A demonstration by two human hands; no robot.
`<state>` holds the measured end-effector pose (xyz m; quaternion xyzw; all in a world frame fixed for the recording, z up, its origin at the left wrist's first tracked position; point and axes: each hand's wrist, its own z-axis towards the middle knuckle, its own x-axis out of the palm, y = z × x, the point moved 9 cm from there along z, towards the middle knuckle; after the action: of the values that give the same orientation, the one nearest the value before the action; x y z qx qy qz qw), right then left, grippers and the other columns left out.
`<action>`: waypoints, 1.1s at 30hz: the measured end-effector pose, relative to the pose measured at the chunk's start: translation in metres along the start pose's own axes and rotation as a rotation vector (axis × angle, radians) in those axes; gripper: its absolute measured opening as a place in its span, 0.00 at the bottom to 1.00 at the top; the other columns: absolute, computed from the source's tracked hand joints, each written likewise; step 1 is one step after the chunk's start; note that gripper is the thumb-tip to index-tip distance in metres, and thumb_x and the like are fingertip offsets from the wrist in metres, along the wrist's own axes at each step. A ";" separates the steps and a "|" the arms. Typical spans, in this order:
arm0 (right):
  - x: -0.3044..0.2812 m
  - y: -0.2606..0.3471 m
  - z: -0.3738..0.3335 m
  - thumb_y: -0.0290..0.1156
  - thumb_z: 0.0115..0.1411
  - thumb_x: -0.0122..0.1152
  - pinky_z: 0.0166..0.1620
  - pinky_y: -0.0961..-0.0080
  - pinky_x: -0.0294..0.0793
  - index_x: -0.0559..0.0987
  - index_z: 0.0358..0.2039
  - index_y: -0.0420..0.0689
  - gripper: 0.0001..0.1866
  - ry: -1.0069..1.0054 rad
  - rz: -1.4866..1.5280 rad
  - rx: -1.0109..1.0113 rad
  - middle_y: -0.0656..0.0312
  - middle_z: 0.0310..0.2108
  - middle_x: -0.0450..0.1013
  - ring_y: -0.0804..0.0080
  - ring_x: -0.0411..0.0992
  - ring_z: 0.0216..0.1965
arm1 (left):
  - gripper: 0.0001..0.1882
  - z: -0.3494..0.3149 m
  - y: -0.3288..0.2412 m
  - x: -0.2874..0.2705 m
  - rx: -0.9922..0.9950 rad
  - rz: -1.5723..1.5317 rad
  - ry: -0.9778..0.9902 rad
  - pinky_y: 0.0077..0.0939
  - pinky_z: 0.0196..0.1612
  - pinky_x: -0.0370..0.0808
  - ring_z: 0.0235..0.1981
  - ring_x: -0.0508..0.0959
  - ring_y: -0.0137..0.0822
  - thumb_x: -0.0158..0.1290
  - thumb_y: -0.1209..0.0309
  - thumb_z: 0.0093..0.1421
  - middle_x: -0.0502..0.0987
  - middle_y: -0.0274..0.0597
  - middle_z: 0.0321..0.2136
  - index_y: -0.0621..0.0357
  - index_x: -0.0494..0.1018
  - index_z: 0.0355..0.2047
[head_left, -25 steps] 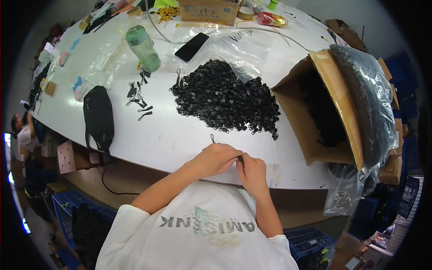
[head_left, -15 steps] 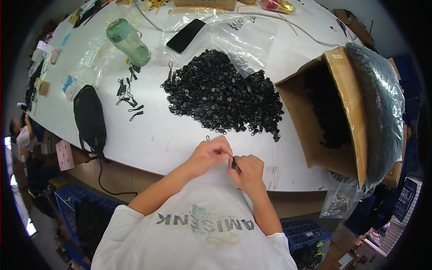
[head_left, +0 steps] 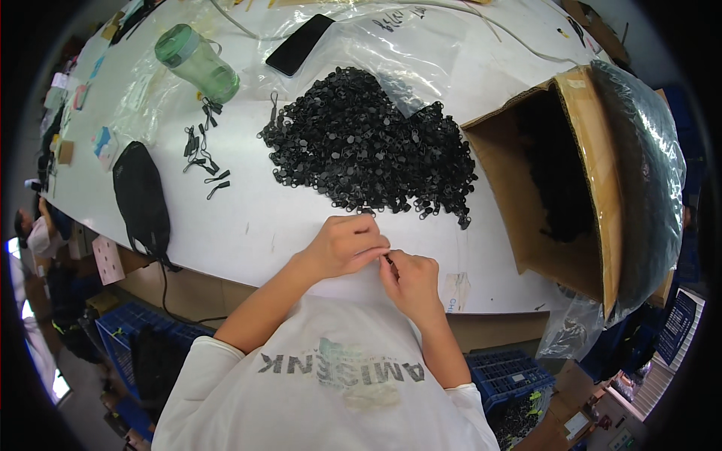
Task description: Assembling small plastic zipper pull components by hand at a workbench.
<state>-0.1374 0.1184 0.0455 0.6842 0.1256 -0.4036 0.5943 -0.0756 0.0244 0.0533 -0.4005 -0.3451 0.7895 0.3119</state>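
Above the table's near edge, my left hand (head_left: 340, 246) and my right hand (head_left: 414, 284) meet with their fingertips together. Between the right thumb and forefinger a sliver of a small black zipper pull (head_left: 389, 259) shows, mostly covered by the fingers. The left fingers are pinched against it; what exactly they grip is hidden. Just beyond the hands spreads a large heap of black zipper sliders (head_left: 368, 146). To its left lie several black zipper pulls with cord loops (head_left: 201, 154), loosely scattered on the white table (head_left: 248, 240).
An open cardboard box (head_left: 502, 203) lies on its side at the right, plastic sheeting (head_left: 647, 173) over it. Left stand a green bottle (head_left: 199, 64) and a black pouch (head_left: 141, 199). A phone (head_left: 301, 45) and clear bag (head_left: 429, 49) lie behind the heap. Blue crates (head_left: 511, 379) sit below.
My left hand has turned over the pinch, and the black zipper pull is now more covered by fingers. The whole view has shifted slightly; things on the table stay put.
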 end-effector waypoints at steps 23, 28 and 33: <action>-0.083 -0.118 -0.057 0.38 0.65 0.47 0.21 0.74 0.66 0.77 0.26 0.38 0.18 -0.557 0.653 0.211 0.60 0.17 0.69 0.77 0.67 0.17 | 0.18 -0.056 0.063 -0.075 -0.673 0.412 0.129 0.32 0.25 0.71 0.19 0.76 0.38 0.63 0.55 0.48 0.74 0.38 0.15 0.56 0.74 0.24; -0.071 -0.106 -0.040 0.40 0.64 0.49 0.32 0.78 0.70 0.74 0.46 0.36 0.20 -0.562 0.791 0.145 0.61 0.21 0.70 0.75 0.70 0.26 | 0.18 -0.040 0.072 -0.044 -0.600 0.598 0.093 0.38 0.27 0.73 0.24 0.78 0.46 0.62 0.57 0.49 0.77 0.42 0.20 0.54 0.70 0.31; 0.046 0.035 0.002 0.35 0.45 0.65 0.43 0.64 0.65 0.73 0.44 0.40 0.24 -0.101 -0.540 -0.226 0.54 0.40 0.69 0.60 0.67 0.42 | 0.13 -0.036 0.068 -0.036 -0.528 0.666 -0.012 0.38 0.24 0.71 0.21 0.77 0.46 0.59 0.63 0.53 0.75 0.41 0.17 0.55 0.69 0.30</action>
<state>-0.0855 0.0930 0.0384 0.5345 0.3174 -0.5642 0.5433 -0.0420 -0.0314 -0.0012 -0.5518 -0.3888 0.7339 -0.0754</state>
